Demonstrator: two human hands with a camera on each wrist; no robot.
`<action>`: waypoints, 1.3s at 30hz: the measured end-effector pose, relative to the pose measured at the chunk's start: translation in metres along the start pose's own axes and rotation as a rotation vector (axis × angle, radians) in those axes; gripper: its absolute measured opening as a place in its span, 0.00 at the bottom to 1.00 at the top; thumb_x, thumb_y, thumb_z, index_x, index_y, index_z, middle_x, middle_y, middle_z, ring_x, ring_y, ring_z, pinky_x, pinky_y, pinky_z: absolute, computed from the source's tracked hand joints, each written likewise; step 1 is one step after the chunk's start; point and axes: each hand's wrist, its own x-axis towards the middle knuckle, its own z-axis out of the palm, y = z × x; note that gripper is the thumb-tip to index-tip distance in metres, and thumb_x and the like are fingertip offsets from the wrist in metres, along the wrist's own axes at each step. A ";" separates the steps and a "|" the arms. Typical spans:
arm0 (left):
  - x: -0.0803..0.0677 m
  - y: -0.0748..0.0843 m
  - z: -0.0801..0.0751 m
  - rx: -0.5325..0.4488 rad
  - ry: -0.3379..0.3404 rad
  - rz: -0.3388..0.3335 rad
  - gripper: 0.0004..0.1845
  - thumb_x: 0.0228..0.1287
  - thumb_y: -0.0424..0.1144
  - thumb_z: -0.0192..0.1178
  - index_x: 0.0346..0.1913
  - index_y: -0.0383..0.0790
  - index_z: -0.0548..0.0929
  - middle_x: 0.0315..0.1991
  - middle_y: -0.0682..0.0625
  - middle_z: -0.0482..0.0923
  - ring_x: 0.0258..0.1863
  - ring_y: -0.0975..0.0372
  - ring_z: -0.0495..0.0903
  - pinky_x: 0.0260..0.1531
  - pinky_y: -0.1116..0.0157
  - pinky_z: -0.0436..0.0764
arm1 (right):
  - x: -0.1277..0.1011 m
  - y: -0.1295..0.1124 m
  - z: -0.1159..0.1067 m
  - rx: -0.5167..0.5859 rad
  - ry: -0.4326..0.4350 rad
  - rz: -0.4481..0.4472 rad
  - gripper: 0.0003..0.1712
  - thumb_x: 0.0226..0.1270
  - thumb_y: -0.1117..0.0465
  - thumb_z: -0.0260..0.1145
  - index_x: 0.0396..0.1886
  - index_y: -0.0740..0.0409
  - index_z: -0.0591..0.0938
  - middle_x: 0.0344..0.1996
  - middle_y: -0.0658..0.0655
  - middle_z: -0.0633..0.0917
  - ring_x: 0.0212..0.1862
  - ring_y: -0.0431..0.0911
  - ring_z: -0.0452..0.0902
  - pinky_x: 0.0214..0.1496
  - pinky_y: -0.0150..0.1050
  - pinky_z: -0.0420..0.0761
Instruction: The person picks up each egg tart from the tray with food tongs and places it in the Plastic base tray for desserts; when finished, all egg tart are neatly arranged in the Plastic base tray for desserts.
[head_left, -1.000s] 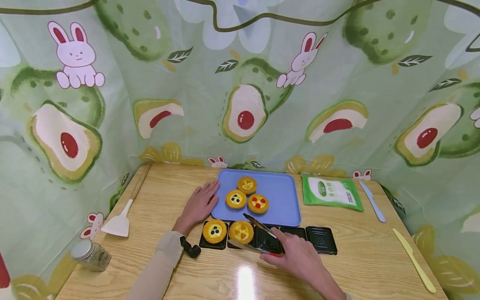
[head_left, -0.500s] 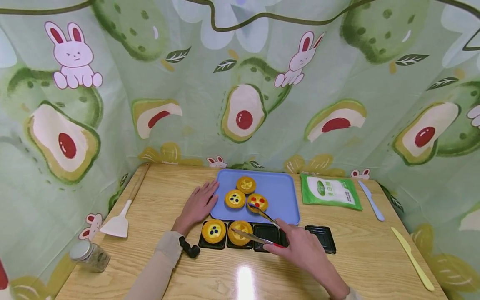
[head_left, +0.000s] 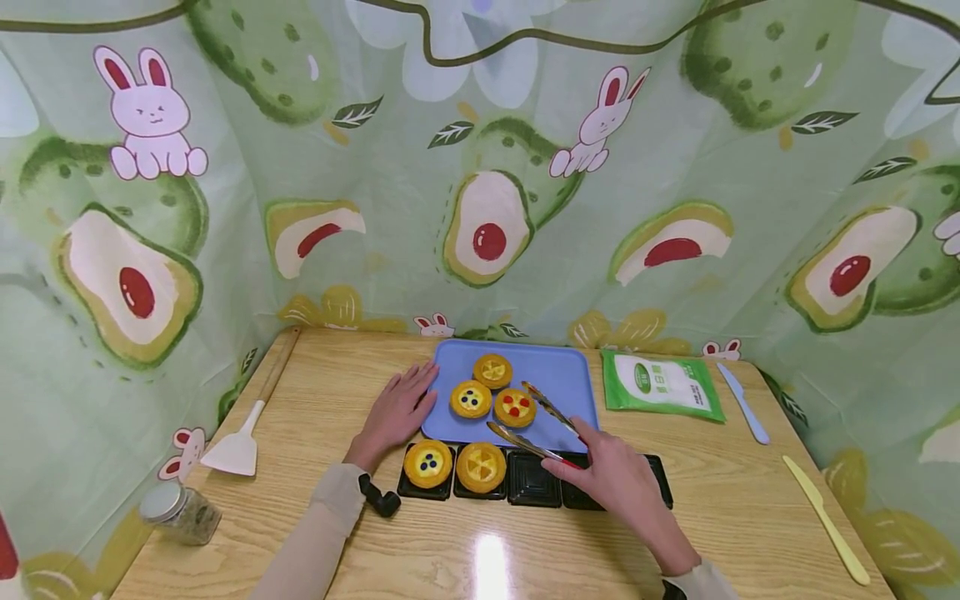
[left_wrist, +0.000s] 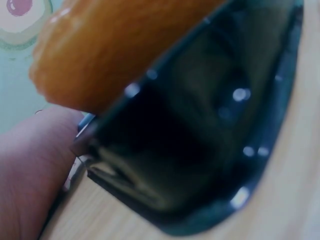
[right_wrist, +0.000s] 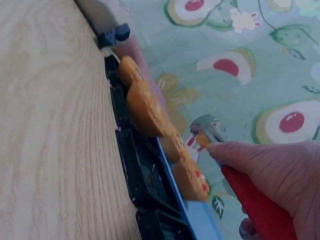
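Right hand (head_left: 615, 479) holds red-handled metal tongs (head_left: 536, 425) in a firm grip, arms spread wide around the red-dotted yellow tart (head_left: 515, 407) on the blue plastic tray (head_left: 577, 392). Left hand (head_left: 397, 408) lies flat, fingers straight, steadying the tray's edge on the wooden counter (head_left: 337, 383). Tray: three tarts. Black plastic cups (head_left: 534, 490): two filled, the others empty.

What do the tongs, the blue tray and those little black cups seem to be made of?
The tongs look like polished metal, since the arms glint silver, with a red, probably plastic or rubber, grip showing in the right hand. The blue tray seems to be matte plastic: even colour, soft rounded rim, no glare. The black cups look like thin glossy plastic, showing bright specks of reflected light.
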 end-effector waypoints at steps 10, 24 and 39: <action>0.001 0.000 0.001 0.001 -0.002 -0.005 0.31 0.85 0.54 0.43 0.84 0.49 0.59 0.83 0.53 0.55 0.83 0.50 0.53 0.80 0.43 0.50 | 0.013 0.015 0.011 -0.003 -0.017 0.028 0.48 0.58 0.25 0.71 0.68 0.53 0.80 0.21 0.51 0.75 0.19 0.43 0.67 0.16 0.39 0.62; -0.001 0.001 -0.001 0.001 0.001 -0.005 0.31 0.85 0.53 0.44 0.83 0.49 0.59 0.83 0.52 0.56 0.82 0.49 0.53 0.79 0.42 0.51 | 0.023 0.015 0.018 -0.024 -0.039 0.035 0.48 0.59 0.26 0.71 0.69 0.53 0.80 0.19 0.49 0.68 0.18 0.44 0.66 0.17 0.38 0.58; -0.001 0.002 -0.001 0.001 0.000 -0.010 0.31 0.85 0.53 0.44 0.83 0.49 0.59 0.83 0.52 0.56 0.83 0.49 0.53 0.80 0.43 0.50 | 0.028 0.014 0.021 -0.028 -0.069 0.025 0.47 0.62 0.28 0.71 0.70 0.55 0.79 0.17 0.48 0.66 0.17 0.44 0.65 0.17 0.38 0.59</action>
